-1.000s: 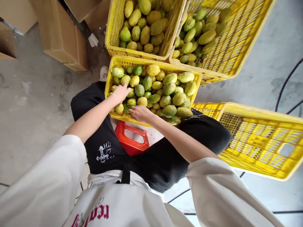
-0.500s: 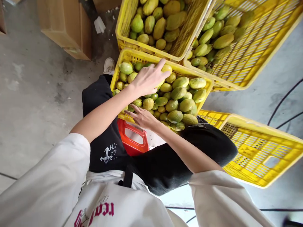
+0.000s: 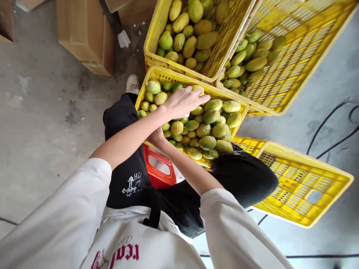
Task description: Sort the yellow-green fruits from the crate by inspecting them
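Note:
A yellow plastic crate [image 3: 241,112] in front of my knees is full of oval green-yellow fruits [image 3: 211,116] that look like small papayas. My left hand [image 3: 183,101] reaches over the crate's far middle, its fingers bent around a yellowish papaya [image 3: 198,89] near the back rim. Below my left forearm, my right hand [image 3: 157,137] is at the crate's near left corner. Its fingers are hidden by the forearm and fruit, so what they hold cannot be made out.
Behind stand two more yellow crates [image 3: 193,74] [image 3: 283,108] with papayas. Another yellow crate [image 3: 314,186] lies right of my knee. A red plastic stool [image 3: 158,179] is between my legs. Cardboard boxes [image 3: 81,30] stand far left; black cables [image 3: 322,123] lie on the right floor.
My right hand has moved left and under my left forearm, from spread fingers over the front rim. My left hand has shifted slightly right, its pointing finger now bent.

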A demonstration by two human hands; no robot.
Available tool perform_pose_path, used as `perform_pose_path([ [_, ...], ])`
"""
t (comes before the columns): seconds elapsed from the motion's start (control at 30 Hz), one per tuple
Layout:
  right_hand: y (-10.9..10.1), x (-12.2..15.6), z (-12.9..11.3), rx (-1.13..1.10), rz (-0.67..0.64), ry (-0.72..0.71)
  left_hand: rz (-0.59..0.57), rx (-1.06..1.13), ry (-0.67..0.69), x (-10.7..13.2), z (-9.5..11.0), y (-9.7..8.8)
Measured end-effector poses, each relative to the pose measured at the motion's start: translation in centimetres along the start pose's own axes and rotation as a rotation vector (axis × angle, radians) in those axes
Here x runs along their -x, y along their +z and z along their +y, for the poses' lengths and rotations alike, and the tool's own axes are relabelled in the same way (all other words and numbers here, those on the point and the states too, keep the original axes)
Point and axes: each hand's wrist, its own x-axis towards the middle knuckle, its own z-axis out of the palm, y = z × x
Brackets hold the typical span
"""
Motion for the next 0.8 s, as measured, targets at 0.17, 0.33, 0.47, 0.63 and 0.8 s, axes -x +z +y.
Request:
perform_pose_path([
  [0.17,-7.1,8.3,3.2,-0.268,-0.054,0.081,0.124,0.139,-0.04,-0.3,-0.7,0.1],
  [0.33,-13.0,16.0,8.1,-0.788,0.295,0.15,0.377,0.609,-0.259,-1.6,-1.1,0.0],
  [0.47,-15.4,17.0,9.6,-1.346,0.713,0.25,0.467,1.288,-0.522,-2.1,-0.5,-0.1],
  [0.63,-15.8,15.0,8.8,-1.583,0.922,0.341,0.266,1.713,-0.532,-1.3,0.3,-0.3],
  [0.8,-15.7,13.7,8.8,-1.701,0.963,0.505,0.241,1.758,-0.473,-1.1,-0.1,-0.2],
])
